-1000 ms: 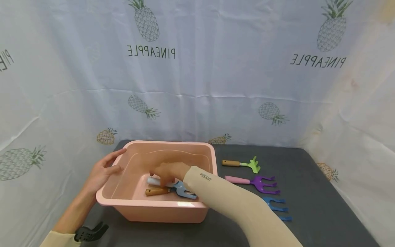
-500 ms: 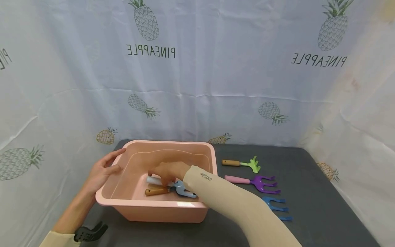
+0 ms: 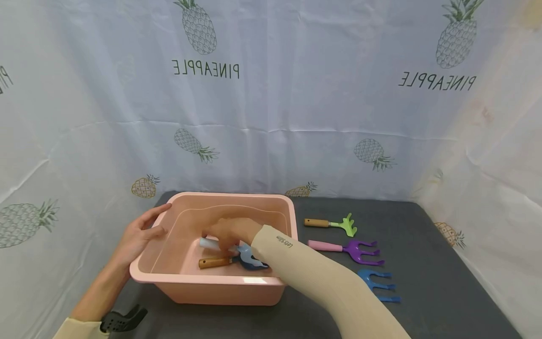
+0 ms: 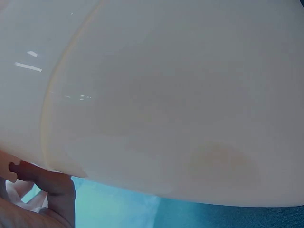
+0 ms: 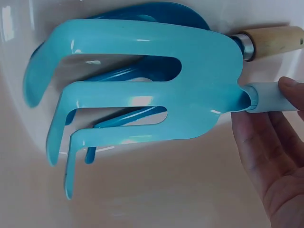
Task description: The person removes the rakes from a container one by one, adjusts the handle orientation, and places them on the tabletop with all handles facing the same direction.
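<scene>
My left hand point(image 3: 137, 238) holds the left rim of a pink plastic basin point(image 3: 203, 279), thumb on the inner side. Inside the basin, my right hand point(image 3: 232, 231) grips the pale handle of a light blue three-tined hand fork point(image 5: 204, 71). In the right wrist view, that fork's bent tines point left, with thumb and fingers round the handle at the right. Under it lies a darker blue hand fork with a wooden handle point(image 3: 215, 262), partly covered by the light blue one. The left wrist view mostly shows the basin wall point(image 4: 156, 104) and a few fingers at its edge.
Right of the basin, on the dark table point(image 3: 440, 282), lie a green hand rake point(image 3: 348, 225) with a wooden handle, a purple fork point(image 3: 357, 253) with a pink handle, and a blue fork point(image 3: 372, 278) partly behind my right sleeve. A pineapple-print curtain point(image 3: 271, 103) stands behind.
The light blue fork has shifted slightly up and left with my right hand, and more of the darker fork beneath shows. My left hand stays on the rim.
</scene>
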The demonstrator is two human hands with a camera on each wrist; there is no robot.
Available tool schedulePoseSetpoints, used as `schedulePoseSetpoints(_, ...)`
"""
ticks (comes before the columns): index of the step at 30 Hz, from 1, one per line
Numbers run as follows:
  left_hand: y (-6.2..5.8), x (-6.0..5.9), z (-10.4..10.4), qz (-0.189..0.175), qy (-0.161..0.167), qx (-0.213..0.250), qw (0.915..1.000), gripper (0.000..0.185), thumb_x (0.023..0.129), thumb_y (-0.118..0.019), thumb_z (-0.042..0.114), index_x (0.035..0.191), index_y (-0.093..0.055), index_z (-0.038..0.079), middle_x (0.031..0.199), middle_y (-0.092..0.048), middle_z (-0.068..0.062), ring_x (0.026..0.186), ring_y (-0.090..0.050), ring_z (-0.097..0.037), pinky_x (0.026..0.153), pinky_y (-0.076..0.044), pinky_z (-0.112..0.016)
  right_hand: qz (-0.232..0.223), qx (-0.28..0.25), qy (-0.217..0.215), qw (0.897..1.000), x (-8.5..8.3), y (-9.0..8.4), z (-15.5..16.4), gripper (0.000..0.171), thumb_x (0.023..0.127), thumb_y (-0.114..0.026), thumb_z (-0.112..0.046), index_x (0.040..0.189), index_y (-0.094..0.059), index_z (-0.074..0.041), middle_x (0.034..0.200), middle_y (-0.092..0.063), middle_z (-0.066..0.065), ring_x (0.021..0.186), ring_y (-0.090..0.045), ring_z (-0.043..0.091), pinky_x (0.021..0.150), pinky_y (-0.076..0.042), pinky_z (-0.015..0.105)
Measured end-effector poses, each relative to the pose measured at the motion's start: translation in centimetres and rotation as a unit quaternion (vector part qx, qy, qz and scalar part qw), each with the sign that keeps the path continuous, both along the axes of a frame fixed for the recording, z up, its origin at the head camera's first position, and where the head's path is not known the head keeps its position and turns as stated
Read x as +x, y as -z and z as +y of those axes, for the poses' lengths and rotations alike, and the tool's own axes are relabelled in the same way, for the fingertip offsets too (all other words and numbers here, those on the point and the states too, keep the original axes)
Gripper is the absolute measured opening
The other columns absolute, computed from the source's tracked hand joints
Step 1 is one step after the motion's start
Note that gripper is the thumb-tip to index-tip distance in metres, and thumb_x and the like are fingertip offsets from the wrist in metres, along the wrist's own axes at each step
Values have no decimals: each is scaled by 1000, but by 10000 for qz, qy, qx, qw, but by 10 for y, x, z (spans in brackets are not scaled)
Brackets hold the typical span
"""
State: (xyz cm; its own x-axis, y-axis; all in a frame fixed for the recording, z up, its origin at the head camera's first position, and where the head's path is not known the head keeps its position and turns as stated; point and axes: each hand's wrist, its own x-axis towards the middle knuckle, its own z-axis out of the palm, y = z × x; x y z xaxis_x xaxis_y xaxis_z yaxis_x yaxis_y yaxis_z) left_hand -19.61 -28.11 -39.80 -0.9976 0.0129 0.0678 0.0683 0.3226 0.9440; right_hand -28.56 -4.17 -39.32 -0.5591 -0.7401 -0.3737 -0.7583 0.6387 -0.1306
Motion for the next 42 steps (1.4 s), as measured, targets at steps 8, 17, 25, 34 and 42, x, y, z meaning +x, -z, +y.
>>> schedulePoseSetpoints(8, 1, 1, -2, 65, 28, 154, 9999, 65, 96, -63, 5, 157, -47, 20, 152, -46, 16, 109, -55, 9, 83, -51, -13, -57, 53, -62, 10000, 2, -4, -2, 70, 80, -77, -4, 137, -56, -39, 110, -55, -7, 75, -61, 14, 61, -53, 26)
schedulePoseSetpoints(17, -2, 0, 0, -54, 2, -117, 9999, 65, 98, -61, 11, 160, -41, 19, 169, -31, -11, 113, -48, 15, 85, -49, -10, -157, -54, 42, 9999, 4, -11, -1, 67, 82, -76, -4, 135, -58, -42, 112, -55, -8, 90, -58, 13, 67, -52, 27)
schedulePoseSetpoints(25, -3, 0, 1, -65, -7, -60, 10000, 64, 98, -61, 10, 159, -42, 18, 169, -31, -13, 113, -50, 14, 85, -50, -11, -17, -110, -197, 9997, 5, -17, -3, 57, 91, -74, -11, 136, -58, -42, 114, -56, -11, 104, -53, 11, 77, -49, 26)
schedulePoseSetpoints(34, -3, 0, 2, -117, -24, -61, 9999, 65, 99, -61, 10, 160, -41, 18, 169, -29, -14, 114, -49, 13, 85, -50, -11, 152, -128, -531, 9984, 4, -21, -4, 60, 92, -72, -8, 141, -55, -38, 114, -57, -11, 103, -53, 10, 79, -49, 23)
schedulePoseSetpoints(42, -4, 1, 2, -131, -40, -12, 9999, 64, 99, -61, 11, 160, -42, 19, 168, -33, -11, 111, -53, 12, 85, -52, -12, 64, -250, -728, 9970, 2, -27, -1, 66, 94, -69, -3, 148, -50, -35, 115, -55, -9, 100, -55, 9, 70, -50, 21)
